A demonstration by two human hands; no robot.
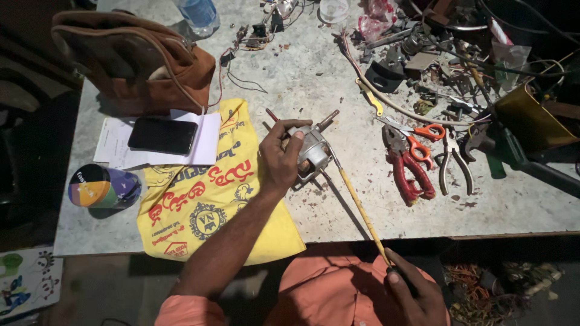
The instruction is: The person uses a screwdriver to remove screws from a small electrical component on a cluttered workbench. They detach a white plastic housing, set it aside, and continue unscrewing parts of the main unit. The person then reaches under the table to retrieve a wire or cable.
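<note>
My left hand grips a small grey metal motor housing with a shaft sticking out at its upper right, held on the table top. My right hand is low near my lap, closed around the dark handle of a long yellow-shafted screwdriver. The screwdriver's tip reaches up to the motor housing at its right side. A yellow cloth bag with red print lies under and left of my left forearm.
Red-handled pliers, orange scissors and bare-metal pliers lie to the right. A black phone rests on papers by a brown leather bag. A colourful can lies left. Wires and parts clutter the far right.
</note>
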